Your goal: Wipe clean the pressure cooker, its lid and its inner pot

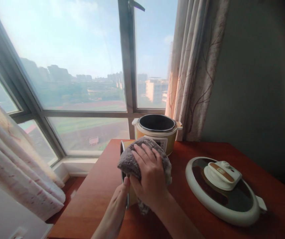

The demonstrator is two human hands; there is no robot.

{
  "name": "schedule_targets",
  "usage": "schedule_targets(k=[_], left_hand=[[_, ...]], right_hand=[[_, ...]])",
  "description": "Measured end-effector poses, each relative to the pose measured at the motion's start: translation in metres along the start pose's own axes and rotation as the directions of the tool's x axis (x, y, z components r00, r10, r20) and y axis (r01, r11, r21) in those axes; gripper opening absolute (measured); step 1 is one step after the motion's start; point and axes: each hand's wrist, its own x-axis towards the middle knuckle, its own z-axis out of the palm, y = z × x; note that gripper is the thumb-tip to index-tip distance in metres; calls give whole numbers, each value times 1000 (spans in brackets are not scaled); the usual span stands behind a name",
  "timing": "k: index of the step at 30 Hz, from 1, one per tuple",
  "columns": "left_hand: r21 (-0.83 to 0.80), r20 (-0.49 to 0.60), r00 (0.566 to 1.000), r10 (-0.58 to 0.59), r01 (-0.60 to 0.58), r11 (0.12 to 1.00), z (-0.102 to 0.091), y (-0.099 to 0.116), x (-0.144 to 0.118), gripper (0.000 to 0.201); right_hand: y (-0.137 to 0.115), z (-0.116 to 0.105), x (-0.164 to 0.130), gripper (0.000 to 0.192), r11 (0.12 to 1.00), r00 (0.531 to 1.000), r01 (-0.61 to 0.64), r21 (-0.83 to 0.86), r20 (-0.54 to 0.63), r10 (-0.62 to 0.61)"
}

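Grey cloth (142, 156) under right hand (150, 179) — pot (124, 172) mostly hidden, left hand (117, 205) steadying

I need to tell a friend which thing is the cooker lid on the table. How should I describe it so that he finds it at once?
Start from the red-brown wooden table by the big window. On its right side, apart from the yellow cooker and the hands with the grey cloth, lies the lid. It is the only flat round thing: white rim, dark top, white handle with a brown stripe in the middle.
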Motion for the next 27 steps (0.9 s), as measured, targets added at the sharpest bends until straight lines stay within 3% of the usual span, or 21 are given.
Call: schedule_targets(k=[5, 9, 11, 14, 17, 22, 27], left_hand=[[-95, 52, 997, -61, 65, 993, 2, 8, -3, 69], [-99, 34, 996, -87, 90, 991, 1, 7, -5, 71], [-79, 0, 998, -62, 62, 995, -1, 1, -4, 73], [-25, -40, 997, 64, -65, 998, -8, -19, 0, 73], [140, -101, 969, 227, -213, 967, -24, -50, 5, 70], [398, -28, 938, 346, -307, 865, -49, -84, 10, 73], [357, -190, 896, 402, -318, 878, -30, -81, -2, 68]], right_hand=[[0, -6, 65, 41, 993, 974, -112, -42, 194, 118], [6, -2, 108, 41, 972, 866, -161, -169, 449, 221], [10, 3, 122, 45, 968, 819, -167, -186, 521, 241], [14, 10, 131, 48, 967, 796, -169, -193, 552, 249], [16, 13, 132, 48, 966, 792, -158, -206, 558, 249], [15, 13, 123, 47, 971, 825, -135, -199, 519, 222], [9, 11, 106, 45, 972, 902, -143, -185, 379, 205]])
